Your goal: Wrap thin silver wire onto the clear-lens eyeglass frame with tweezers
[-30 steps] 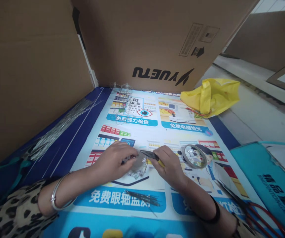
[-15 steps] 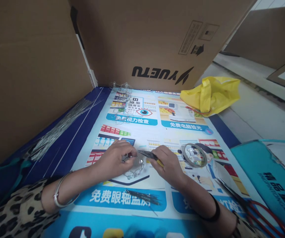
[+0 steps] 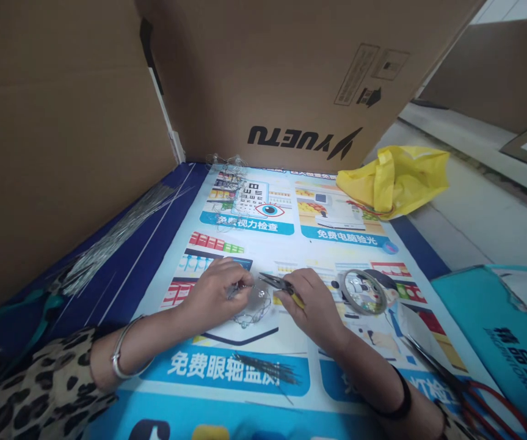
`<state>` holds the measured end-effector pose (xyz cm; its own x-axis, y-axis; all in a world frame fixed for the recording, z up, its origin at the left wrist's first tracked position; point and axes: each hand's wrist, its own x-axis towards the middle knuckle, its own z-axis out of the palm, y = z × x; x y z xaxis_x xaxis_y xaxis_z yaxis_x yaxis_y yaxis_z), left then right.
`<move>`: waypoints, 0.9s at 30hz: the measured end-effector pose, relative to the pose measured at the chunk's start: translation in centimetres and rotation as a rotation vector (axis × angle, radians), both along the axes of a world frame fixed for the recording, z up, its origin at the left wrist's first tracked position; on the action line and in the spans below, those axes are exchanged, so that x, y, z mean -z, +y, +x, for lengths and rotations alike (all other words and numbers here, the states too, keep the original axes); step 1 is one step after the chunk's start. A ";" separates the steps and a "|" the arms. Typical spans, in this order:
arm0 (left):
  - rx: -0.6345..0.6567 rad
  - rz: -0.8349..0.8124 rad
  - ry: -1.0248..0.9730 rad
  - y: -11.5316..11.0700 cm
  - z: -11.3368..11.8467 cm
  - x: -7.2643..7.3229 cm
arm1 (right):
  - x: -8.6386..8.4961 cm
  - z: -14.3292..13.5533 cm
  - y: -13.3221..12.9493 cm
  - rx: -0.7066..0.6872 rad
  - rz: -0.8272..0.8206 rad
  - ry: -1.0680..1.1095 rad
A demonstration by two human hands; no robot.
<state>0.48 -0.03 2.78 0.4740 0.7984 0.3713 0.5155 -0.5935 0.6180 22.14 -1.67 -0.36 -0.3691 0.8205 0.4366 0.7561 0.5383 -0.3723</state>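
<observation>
Pinched in my left hand point(image 3: 220, 293) is part of a thin wire piece with clear beads point(image 3: 253, 318), bent into a loop that hangs below the fingers. My right hand point(image 3: 316, 305) is closed around pliers point(image 3: 278, 282) with dark jaws and yellow-and-black handles. The jaws point left, slightly apart, close to my left fingertips; whether they touch the wire I cannot tell. Below the hands lies a small bundle of short dark wires point(image 3: 267, 369). Right of my right hand sits a round dish point(image 3: 364, 292) holding clear and yellowish beads.
Red-handled scissors point(image 3: 465, 385) lie at the right, near a teal box point(image 3: 496, 330). A yellow bag point(image 3: 396, 180) is at the back right. Long wires point(image 3: 116, 235) and teal-handled cutters point(image 3: 29, 308) lie left. Beaded wire pieces point(image 3: 229, 177) rest before the cardboard point(image 3: 300, 73).
The plier jaws have opened and turned slightly, tilting down to the right. My left hand keeps its pinch on the beaded wire. The whole view has shifted a little.
</observation>
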 end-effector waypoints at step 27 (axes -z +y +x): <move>0.040 -0.146 0.016 0.1 0.0 -0.1 | 0.4 -0.3 -0.4 -0.020 0.006 -0.040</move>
<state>0.49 0.02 2.84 0.5117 0.8236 0.2445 0.5037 -0.5182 0.6912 21.85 -2.06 -0.74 -0.4028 0.8100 0.4261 0.7591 0.5558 -0.3389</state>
